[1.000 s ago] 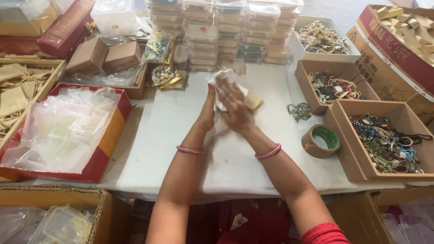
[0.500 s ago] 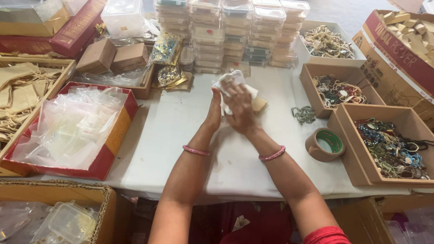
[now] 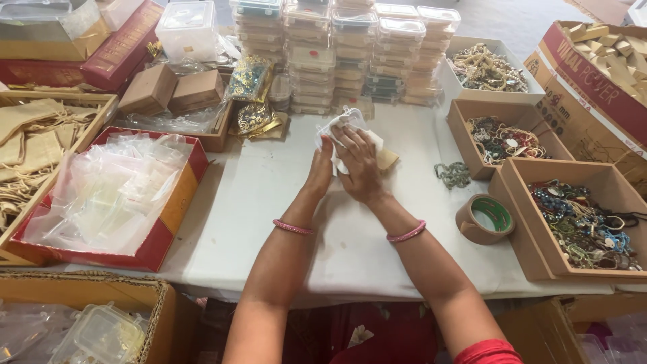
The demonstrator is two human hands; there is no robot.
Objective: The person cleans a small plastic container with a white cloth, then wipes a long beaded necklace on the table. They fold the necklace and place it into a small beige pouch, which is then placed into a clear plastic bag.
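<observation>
L hand [image 3: 321,166] + R hand [image 3: 360,165] both clasp 1 white pouch [image 3: 340,127]; 1 tape roll [image 3: 484,218] nearby.

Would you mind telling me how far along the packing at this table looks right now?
Done, it seems: stacks of closed clear plastic boxes stand at the back of the table. In hand: the left hand and right hand press together on a small clear pouch. Left: jewellery fills the brown boxes on the right, a loose piece lies on the white tabletop, and many empty pouches sit in the red tray.
</observation>
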